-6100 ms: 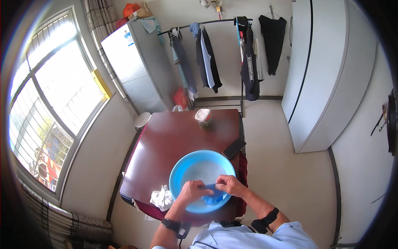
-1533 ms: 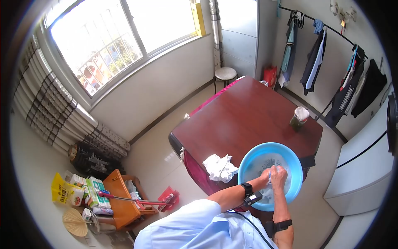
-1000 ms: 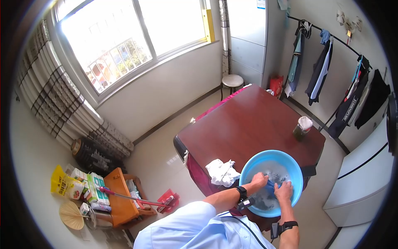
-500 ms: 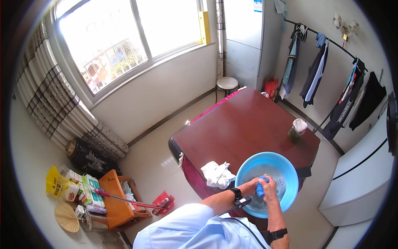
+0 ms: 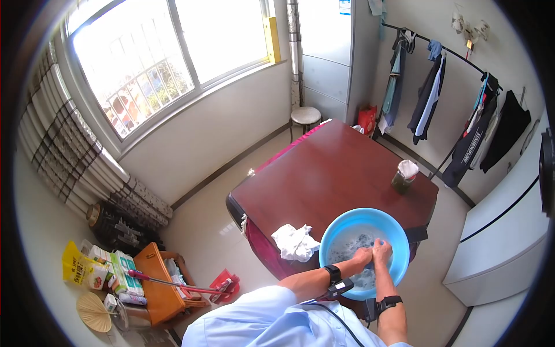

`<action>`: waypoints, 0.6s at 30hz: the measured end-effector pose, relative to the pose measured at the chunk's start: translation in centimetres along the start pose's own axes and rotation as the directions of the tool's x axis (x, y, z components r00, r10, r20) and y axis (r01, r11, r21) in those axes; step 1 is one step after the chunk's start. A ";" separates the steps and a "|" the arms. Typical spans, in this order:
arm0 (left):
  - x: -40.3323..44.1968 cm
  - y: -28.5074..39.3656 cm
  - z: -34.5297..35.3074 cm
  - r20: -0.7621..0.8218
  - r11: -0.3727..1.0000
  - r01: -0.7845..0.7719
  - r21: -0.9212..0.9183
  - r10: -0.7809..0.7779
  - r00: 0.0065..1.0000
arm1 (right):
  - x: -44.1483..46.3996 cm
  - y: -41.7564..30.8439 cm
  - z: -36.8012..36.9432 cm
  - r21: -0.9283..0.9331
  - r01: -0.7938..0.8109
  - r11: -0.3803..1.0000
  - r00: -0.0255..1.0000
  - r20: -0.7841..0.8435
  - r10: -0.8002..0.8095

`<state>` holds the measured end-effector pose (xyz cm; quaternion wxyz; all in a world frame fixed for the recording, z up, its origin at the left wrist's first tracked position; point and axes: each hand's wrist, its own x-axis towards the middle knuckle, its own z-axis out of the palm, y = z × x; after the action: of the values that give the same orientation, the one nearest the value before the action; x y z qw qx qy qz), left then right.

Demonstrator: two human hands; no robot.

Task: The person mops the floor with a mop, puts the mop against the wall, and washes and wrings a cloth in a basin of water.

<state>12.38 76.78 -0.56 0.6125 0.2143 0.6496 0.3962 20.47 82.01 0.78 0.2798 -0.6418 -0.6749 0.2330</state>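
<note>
Lower right of centre in the frame: light-blue basin (image 5: 399, 240) at the near edge of the dark red table (image 5: 324, 168), cloudy, sudsy water (image 5: 345, 247) inside. My left hand (image 5: 363, 255) and right hand (image 5: 382, 253) are close together over that water, fingers curled in, neither spread wide. A scrap of blue, probably cloth (image 5: 383, 243), seems to show at the right fingertips; the rest is hidden, so I can't say how firmly either hand grips. If cloth, I'd judge it light, limp and hard to break, heavier once soaked, and slippery from the suds. Best hold: a good gathered bunch in each fist, not a pinched corner, close enough together to squeeze or rub. Basin looks like thin plastic: light by itself, weighty with water, wet rim likely slick; if shifted, better two hands on opposite sides of the rim, kept level. White cloth (image 5: 295, 243) lies crumpled left of the basin, bottom centre of the frame; looks soft, easy to take from the top of the heap. Lidded jar (image 5: 404, 175) stands farther up and right, well apart from my hands; probably glass, so breakable.
</note>
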 end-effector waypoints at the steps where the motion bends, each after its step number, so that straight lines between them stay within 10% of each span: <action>1: 1.2 -0.6 0.1 -0.020 1.000 0.004 0.005 -0.004 1.000 | 0.2 0.6 -0.4 -0.027 -0.033 0.999 0.999 0.040 0.034; 11: -1.2 0.8 -8.3 0.016 0.988 0.125 0.087 -0.127 0.992 | -3.6 2.1 -2.3 -0.436 0.219 0.873 0.956 0.276 -0.101; 14: -2.9 2.6 -8.4 0.024 0.975 0.222 0.022 -0.222 0.975 | -5.5 2.4 -1.2 -0.374 0.248 0.894 0.891 0.449 -0.059; 18: -2.1 -1.2 -10.1 0.334 0.981 -0.090 -0.170 0.143 0.932 | -4.1 0.9 -1.0 0.117 -0.015 0.993 0.763 0.643 -0.064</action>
<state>3.23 71.97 -0.80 0.7066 0.2714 0.4865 0.4363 21.90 77.99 0.60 0.0699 -0.4962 -0.7238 0.4743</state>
